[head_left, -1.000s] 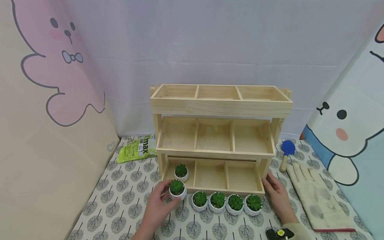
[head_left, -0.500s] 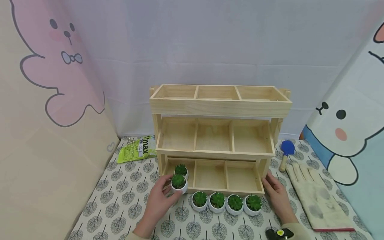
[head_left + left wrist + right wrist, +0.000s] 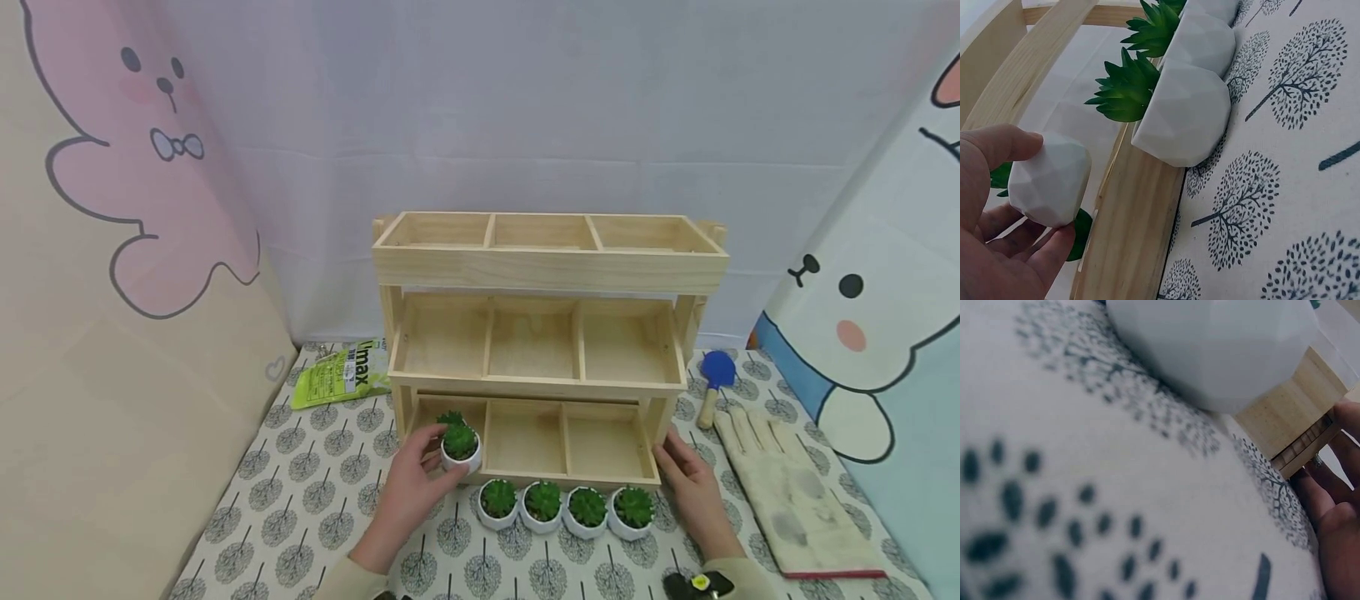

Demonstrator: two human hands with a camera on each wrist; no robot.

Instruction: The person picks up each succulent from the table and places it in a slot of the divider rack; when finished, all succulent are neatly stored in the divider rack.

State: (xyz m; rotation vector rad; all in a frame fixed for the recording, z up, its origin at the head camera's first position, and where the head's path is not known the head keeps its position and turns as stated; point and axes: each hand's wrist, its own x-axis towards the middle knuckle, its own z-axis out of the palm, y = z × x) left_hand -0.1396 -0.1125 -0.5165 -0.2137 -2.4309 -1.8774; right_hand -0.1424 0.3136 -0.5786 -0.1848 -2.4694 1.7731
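Note:
My left hand (image 3: pixel 412 487) pinches a small succulent in a white faceted pot (image 3: pixel 461 450), thumb on one side and fingers on the other. It hangs over the bottom-left compartment of a three-tier wooden plant stand (image 3: pixel 551 268). Behind it a second succulent (image 3: pixel 450 417) stands in that compartment, mostly hidden. In the left wrist view, the held pot (image 3: pixel 1050 180) is tilted near the tray's front board (image 3: pixel 1138 212). At the lower tray's right end, my right hand (image 3: pixel 696 492) grips the corner; its fingers (image 3: pixel 1316 497) are partly hidden there.
Several potted succulents (image 3: pixel 543 502) line up before the lower tray. A green bag (image 3: pixel 337 377) lies left of the stand. Right of it are a blue-headed shovel (image 3: pixel 717 371) and a pair of stained gloves (image 3: pixel 795 500). A tree-print cloth (image 3: pixel 292 500) covers the table.
My left hand has carried the succulent rightward and up, from in front of the tray to over its left compartment, covering more of the plant behind. My right hand has stayed at the tray's end.

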